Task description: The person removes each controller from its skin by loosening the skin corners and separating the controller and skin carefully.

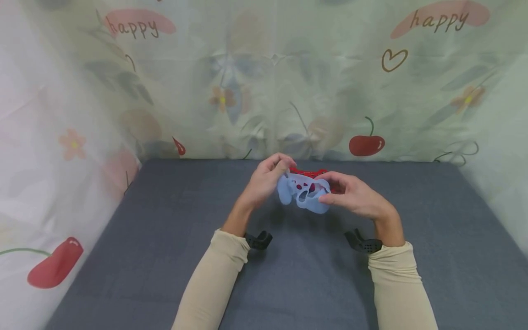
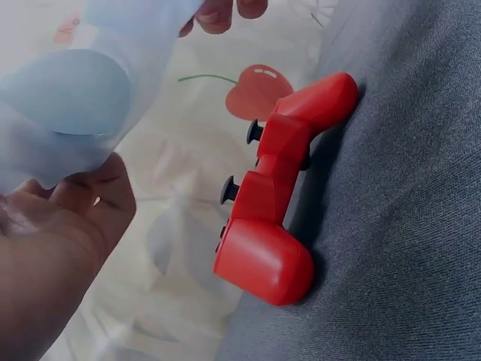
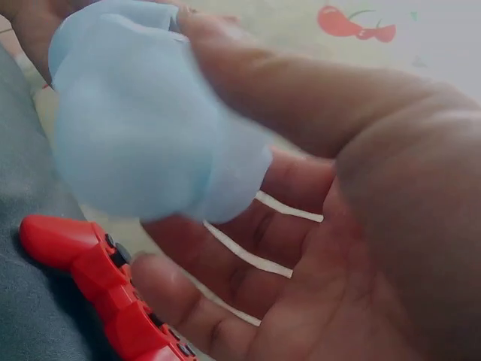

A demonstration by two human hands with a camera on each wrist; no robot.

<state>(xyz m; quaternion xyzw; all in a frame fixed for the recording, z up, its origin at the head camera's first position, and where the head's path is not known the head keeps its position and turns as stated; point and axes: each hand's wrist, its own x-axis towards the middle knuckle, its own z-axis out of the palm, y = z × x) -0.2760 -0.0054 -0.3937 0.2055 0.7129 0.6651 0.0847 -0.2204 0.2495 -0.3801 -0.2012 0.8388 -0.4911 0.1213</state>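
A pale blue silicone controller cover (image 1: 303, 195) hangs in the air between both hands. My left hand (image 1: 268, 178) pinches its left top edge with curled fingers. My right hand (image 1: 350, 195) holds its right side, the thumb pressed on the front. Up close, the blue cover (image 3: 143, 128) fills the right wrist view, and the cover (image 2: 75, 98) shows again at the upper left of the left wrist view. A red game controller (image 2: 282, 192) lies on the grey table surface (image 1: 165, 256) behind the cover, close to the backdrop. The head view shows only the controller's (image 1: 303, 172) top edge.
A floral curtain backdrop (image 1: 264, 78) with cherries and "happy" lettering closes the back, and more cloth (image 1: 53, 160) walls the left side. Black wrist camera mounts (image 1: 257, 239) sit at both beige sleeves. The grey surface stretches wide around the hands.
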